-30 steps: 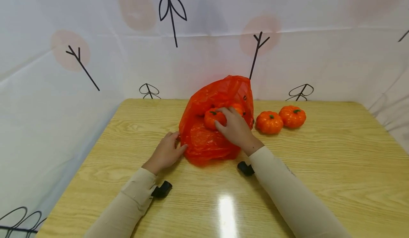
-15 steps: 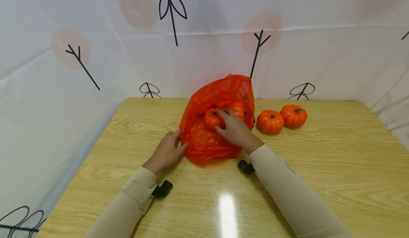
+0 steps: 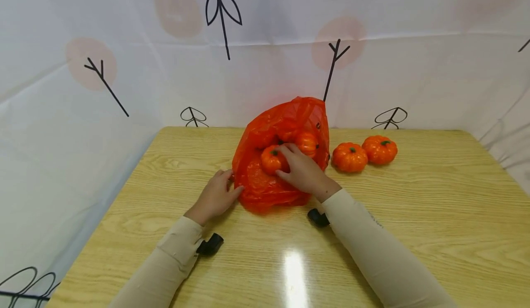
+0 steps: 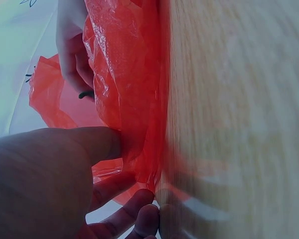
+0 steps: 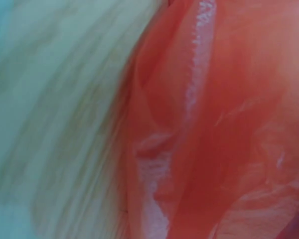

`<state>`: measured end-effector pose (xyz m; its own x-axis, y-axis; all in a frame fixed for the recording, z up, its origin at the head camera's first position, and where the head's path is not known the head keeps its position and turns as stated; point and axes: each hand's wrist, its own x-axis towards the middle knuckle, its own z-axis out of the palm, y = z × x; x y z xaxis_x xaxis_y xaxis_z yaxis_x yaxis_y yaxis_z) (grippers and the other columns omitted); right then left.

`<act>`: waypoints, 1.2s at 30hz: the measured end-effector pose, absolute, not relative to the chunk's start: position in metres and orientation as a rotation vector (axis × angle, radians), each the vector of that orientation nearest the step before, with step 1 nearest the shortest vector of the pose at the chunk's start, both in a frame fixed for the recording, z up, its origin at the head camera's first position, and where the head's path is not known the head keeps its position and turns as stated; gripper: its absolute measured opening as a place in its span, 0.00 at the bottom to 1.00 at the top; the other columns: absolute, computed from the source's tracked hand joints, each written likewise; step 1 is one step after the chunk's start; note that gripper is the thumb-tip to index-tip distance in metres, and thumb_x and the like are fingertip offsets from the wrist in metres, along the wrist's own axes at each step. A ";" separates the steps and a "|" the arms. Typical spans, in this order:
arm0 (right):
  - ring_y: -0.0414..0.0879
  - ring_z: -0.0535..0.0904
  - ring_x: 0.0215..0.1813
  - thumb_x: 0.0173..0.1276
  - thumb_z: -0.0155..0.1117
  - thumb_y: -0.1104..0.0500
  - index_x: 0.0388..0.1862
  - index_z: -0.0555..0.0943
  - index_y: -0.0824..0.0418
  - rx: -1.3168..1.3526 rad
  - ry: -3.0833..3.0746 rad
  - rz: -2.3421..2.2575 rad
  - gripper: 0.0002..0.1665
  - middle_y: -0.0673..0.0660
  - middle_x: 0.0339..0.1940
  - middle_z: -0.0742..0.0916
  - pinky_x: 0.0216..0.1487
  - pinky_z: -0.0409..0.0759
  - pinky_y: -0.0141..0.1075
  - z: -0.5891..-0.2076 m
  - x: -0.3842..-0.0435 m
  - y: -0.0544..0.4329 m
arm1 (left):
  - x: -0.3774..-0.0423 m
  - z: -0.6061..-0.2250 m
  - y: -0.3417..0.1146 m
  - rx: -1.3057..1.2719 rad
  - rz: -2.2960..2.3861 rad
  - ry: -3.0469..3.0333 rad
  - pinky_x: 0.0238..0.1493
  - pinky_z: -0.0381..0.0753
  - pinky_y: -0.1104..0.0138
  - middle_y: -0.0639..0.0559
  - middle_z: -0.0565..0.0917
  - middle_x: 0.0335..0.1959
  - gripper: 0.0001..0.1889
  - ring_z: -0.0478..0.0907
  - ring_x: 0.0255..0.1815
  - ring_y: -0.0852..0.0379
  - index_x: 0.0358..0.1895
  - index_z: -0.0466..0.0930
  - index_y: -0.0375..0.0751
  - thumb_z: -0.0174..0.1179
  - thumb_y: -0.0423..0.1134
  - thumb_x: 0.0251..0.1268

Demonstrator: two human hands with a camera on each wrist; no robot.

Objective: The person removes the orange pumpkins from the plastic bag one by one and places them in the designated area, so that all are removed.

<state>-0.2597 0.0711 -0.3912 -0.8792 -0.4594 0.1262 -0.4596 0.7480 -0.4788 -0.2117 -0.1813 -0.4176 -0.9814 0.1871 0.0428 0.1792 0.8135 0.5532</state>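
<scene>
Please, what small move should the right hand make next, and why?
Perhaps the right hand should ease the front pumpkin out of the red bag: it grips this pumpkin, the bag's mouth is open, and the left hand holds the bag's edge.

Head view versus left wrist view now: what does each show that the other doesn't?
Only the head view: one orange pumpkin and its neighbour on the table, right of the red plastic bag, and another pumpkin inside it.

Only the left wrist view: lower fingertips of the left hand, hidden from the head camera.

Both: the bag, the table, the left hand, and the right hand with a green stem beside it.
</scene>
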 end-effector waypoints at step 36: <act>0.52 0.82 0.56 0.64 0.73 0.48 0.71 0.65 0.56 0.786 -2.925 0.763 0.42 0.57 0.67 0.78 0.58 0.81 0.49 -0.390 -0.232 0.097 | -0.212 -0.418 -0.181 0.305 0.898 2.968 0.42 0.71 0.59 0.44 0.75 0.43 0.19 0.70 0.38 0.50 0.57 0.77 0.40 0.63 0.45 0.68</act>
<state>-0.2319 0.0969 -0.3898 -0.8733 -0.4666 0.1402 -0.4756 0.7540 -0.4531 -0.2116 -0.1808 -0.4180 -0.9806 0.1937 0.0315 0.1787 0.8146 0.5518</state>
